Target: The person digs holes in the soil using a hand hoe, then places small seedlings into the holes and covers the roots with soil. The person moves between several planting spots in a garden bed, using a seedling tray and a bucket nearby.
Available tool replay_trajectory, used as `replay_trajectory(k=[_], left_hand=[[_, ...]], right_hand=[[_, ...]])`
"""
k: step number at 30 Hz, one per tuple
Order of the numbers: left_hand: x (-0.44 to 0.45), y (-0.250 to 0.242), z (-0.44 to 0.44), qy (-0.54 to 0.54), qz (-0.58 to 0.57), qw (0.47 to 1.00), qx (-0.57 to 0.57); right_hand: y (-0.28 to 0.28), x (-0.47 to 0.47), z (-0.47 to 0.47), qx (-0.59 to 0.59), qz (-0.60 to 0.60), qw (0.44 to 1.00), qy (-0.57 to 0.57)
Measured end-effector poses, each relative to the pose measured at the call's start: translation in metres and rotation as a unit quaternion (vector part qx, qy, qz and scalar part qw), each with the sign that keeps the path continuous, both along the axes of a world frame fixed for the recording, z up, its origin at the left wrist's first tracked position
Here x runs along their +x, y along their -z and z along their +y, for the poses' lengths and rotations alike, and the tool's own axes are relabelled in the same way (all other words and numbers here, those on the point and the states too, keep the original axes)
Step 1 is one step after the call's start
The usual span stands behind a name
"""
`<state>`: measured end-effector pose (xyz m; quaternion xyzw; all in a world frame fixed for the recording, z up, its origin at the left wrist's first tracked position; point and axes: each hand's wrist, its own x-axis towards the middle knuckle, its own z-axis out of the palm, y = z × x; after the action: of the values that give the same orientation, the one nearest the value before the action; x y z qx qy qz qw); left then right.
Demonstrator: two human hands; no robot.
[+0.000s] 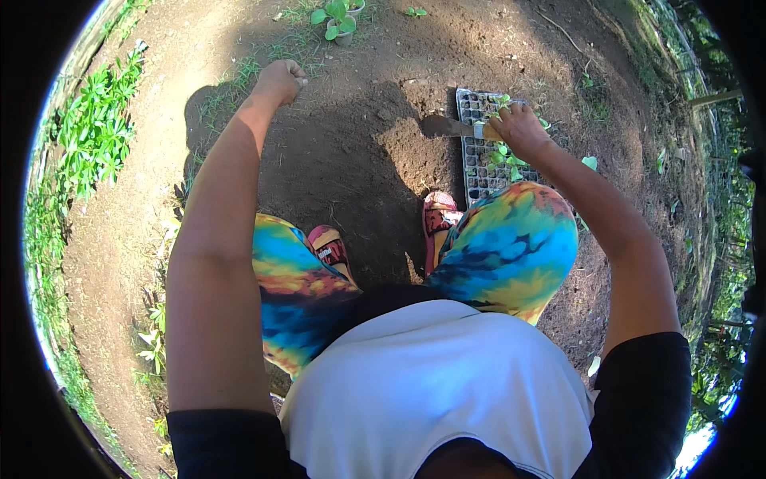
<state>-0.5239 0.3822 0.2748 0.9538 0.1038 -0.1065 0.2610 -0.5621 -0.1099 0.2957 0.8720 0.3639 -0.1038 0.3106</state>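
My right hand (522, 129) grips the wooden handle of a hand trowel (446, 126), whose dirt-coloured blade points left. Hand and trowel are over a black plug seedling tray (476, 158) that lies on the soil beside my foot. Several small green seedlings (505, 158) stand in its cells, some partly hidden by the hand. My left hand (280, 82) is out to the front left above the soil, near a patch of grass (242, 75). Its fingers are curled in, and nothing shows between them.
Broad-leaved young plants in small pots (342, 30) stand at the far side. Loose dug soil (413, 146) lies left of the tray. My sandalled feet (440, 218) are close to it. A leafy green clump (99, 126) grows at the left, and a twig (562, 33) lies far right.
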Motion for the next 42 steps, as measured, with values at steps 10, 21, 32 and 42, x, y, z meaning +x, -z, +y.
replay_trajectory(k=[10,21,32,42], left_hand=[[-0.079,0.004,0.008,-0.018,-0.072,0.997,0.024],[-0.156,0.162,-0.024,-0.063,0.033,0.997,-0.01],[-0.195,0.209,-0.048,-0.088,0.137,0.986,0.026],[-0.173,0.243,-0.037,-0.172,0.051,0.984,0.0]], right_hand=[[-0.028,-0.021,-0.048,0.209,0.103,0.971,0.052],[-0.031,-0.092,-0.077,0.592,0.433,0.457,0.504],[-0.105,-0.031,0.008,0.485,0.487,0.491,0.535],[0.05,-0.006,0.125,0.47,0.547,0.391,0.572]])
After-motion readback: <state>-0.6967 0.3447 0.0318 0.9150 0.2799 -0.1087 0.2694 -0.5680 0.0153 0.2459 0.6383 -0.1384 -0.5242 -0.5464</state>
